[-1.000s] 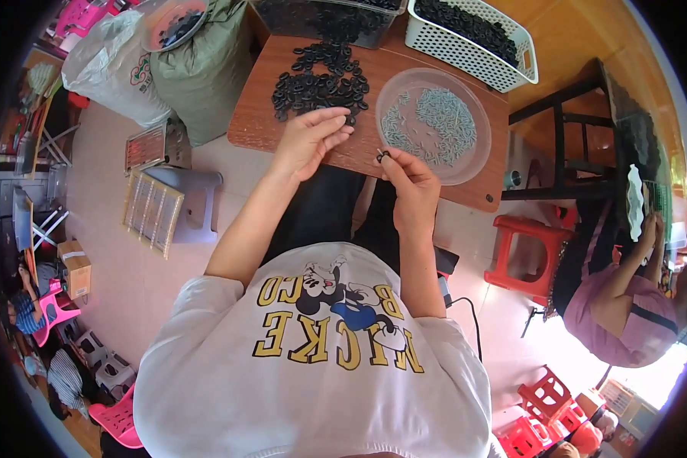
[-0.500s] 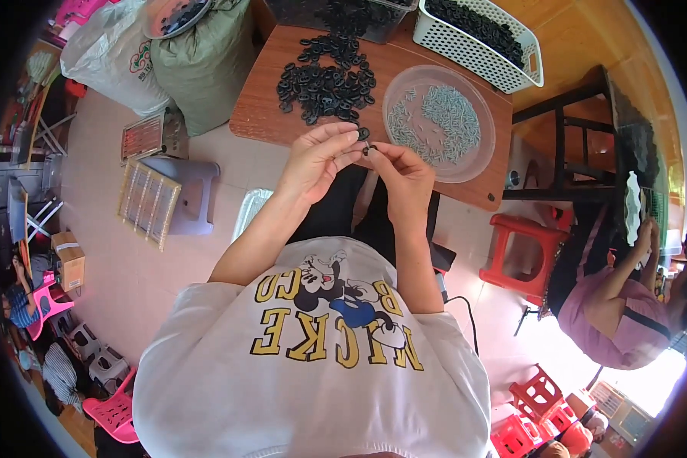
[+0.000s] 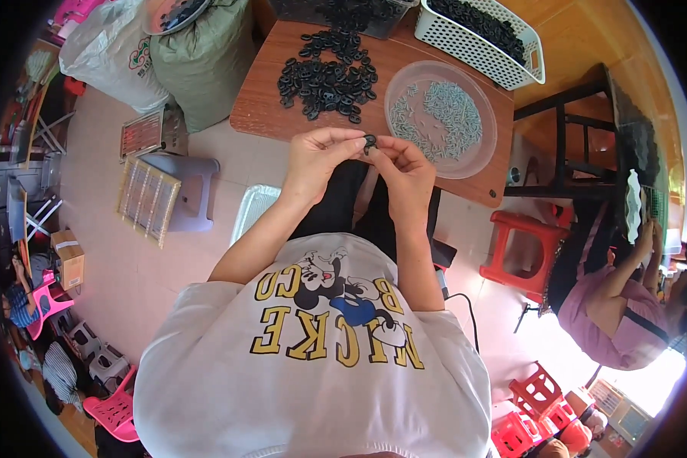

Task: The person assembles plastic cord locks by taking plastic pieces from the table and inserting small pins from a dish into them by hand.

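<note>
In front of the table edge, my left hand (image 3: 317, 164) pinches a small black round plastic part (image 3: 370, 140) between thumb and fingertips. My right hand (image 3: 406, 172) is closed on the same spot from the other side, its fingertips touching the part. A small dark piece shows at the right thumb tip, partly hidden by the fingers. On the brown table (image 3: 267, 103) just beyond lies a loose pile of similar black parts (image 3: 328, 80). Right of the pile stands a round clear plastic tray (image 3: 397, 145) holding many small silvery screws (image 3: 454, 114).
At the table's far side are a white perforated basket (image 3: 477, 46) and a clear bin (image 3: 385, 27), both with black parts. Full sacks (image 3: 202, 72) stand at the left. A grey stool (image 3: 198, 191) and red stool (image 3: 519, 252) flank me. Another person (image 3: 618, 313) sits at the right.
My hands have drawn closer together. The black round part and the piece in my right fingers, apart with a thin metal pin between them before, now meet.
</note>
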Available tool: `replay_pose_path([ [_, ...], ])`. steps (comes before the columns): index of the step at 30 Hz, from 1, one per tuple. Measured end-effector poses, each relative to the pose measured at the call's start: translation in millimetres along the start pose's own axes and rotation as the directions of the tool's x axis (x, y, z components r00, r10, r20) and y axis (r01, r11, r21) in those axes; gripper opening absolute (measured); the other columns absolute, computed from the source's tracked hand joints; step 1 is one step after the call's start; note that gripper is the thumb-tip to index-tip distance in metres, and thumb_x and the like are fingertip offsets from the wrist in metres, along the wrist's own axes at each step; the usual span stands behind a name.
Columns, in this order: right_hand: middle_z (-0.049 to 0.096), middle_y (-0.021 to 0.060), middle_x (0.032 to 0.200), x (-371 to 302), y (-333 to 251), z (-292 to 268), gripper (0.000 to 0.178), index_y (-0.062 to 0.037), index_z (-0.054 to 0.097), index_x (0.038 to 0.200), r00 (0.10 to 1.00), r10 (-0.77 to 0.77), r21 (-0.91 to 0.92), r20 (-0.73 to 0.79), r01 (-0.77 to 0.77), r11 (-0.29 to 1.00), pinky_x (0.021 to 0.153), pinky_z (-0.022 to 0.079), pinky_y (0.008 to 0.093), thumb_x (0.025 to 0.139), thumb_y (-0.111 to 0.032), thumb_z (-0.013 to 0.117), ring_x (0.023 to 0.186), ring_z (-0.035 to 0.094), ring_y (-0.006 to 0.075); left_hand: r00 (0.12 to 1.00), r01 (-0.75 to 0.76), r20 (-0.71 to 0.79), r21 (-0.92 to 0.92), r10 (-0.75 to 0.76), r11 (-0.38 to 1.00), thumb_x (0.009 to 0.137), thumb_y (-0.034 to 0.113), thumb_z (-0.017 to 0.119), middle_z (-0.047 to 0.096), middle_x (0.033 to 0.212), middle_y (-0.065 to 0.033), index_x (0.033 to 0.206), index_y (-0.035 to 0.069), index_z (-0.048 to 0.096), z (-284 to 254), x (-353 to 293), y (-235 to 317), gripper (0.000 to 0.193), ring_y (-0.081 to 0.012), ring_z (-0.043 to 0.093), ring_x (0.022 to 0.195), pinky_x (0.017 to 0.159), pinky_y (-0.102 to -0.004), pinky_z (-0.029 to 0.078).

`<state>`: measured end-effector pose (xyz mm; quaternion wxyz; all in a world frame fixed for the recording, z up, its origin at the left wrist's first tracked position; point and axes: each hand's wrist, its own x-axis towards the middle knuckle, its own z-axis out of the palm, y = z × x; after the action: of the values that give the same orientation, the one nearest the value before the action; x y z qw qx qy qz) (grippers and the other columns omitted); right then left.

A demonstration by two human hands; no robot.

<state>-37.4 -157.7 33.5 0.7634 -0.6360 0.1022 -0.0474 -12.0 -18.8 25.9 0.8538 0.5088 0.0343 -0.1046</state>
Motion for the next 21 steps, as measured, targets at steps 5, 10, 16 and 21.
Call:
replay_pose_path([
  [5,0.061,0.0002,0.079,-3.5,6.3,0.6,0.029,0.0016,0.062,0.109,0.999,-0.042,0.004,0.012,0.042,0.999,0.063,0.042,0.0165,0.080,0.000,0.064,0.069,0.054,0.0035,1.000,-0.011,-0.011,0.047,0.011,0.999,0.079,0.002,0.066,0.067,0.085,-0.0091,0.094,-0.003,0.067,-2.3,-1.8,-5.5,0.016,-0.0121,0.063,0.074,0.070,-0.0230,0.051],
  [10,0.054,-0.0006,0.076,-6.1,8.9,0.3,0.033,-0.0042,0.062,0.113,0.982,-0.170,-0.184,0.078,0.181,0.966,0.063,0.040,0.0175,0.081,0.001,0.061,0.070,0.049,0.0047,0.999,-0.024,-0.026,0.045,0.025,0.999,0.079,0.003,0.067,0.067,0.084,-0.0091,0.095,-0.003,0.067,-3.3,-6.7,-10.2,0.016,-0.0114,0.062,0.074,0.070,-0.0226,0.050],
  [16,0.051,-0.0005,0.073,-8.6,4.9,0.5,0.031,-0.0040,0.063,0.112,0.978,-0.182,-0.261,0.099,0.202,0.944,0.063,0.038,0.0186,0.081,0.000,0.061,0.068,0.047,0.0059,0.999,-0.044,-0.005,0.123,0.045,0.991,0.079,0.003,0.067,0.067,0.085,-0.0081,0.096,-0.003,0.067,-4.2,-10.1,-8.0,0.018,-0.0102,0.062,0.077,0.071,-0.0220,0.050],
  [21,0.050,-0.0013,0.073,-7.1,7.5,-0.7,0.031,-0.0036,0.063,0.112,0.986,-0.142,-0.171,0.087,0.156,0.973,0.063,0.037,0.0184,0.082,-0.001,0.060,0.069,0.046,0.0054,0.999,-0.015,0.041,0.114,0.010,0.993,0.078,-0.001,0.067,0.066,0.090,-0.0080,0.100,-0.002,0.066,-3.0,-15.0,-4.5,0.022,-0.0092,0.061,0.080,0.071,-0.0210,0.050],
])
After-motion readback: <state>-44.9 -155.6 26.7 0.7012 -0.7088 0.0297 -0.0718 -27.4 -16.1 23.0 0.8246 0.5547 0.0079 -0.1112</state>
